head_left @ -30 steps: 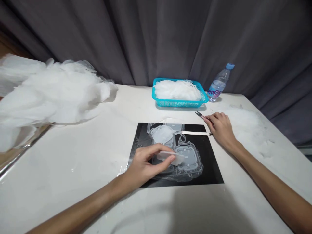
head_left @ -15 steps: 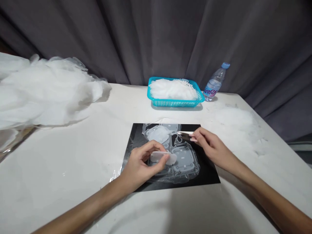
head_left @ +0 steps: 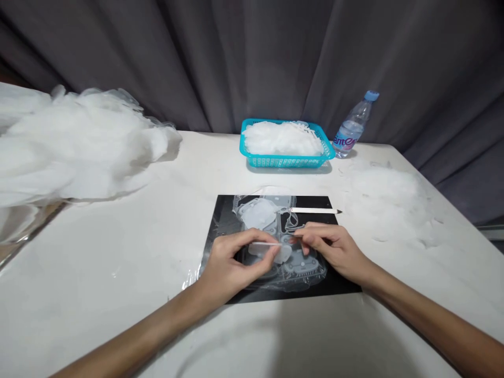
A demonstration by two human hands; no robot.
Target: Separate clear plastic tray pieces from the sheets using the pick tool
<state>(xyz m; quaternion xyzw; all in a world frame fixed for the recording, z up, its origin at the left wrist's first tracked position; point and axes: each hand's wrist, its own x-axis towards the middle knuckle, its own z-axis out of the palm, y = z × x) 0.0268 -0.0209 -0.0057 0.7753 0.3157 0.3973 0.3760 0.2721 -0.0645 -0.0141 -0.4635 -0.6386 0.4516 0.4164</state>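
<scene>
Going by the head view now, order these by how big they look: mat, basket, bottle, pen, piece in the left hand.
1. Mat
2. Basket
3. Bottle
Unranked: pen and piece. The pen looks longer, the piece broader, but the left hand partly covers it.

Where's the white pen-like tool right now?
In the head view, right of centre: the white pen-like tool lies near the far edge of the black mat, just beyond the right hand.

The curtain [head_left: 236, 68] looks dim; a soft shadow darkens the near table [head_left: 137, 262]. Glare streaks the clear film [head_left: 191, 278].
</scene>
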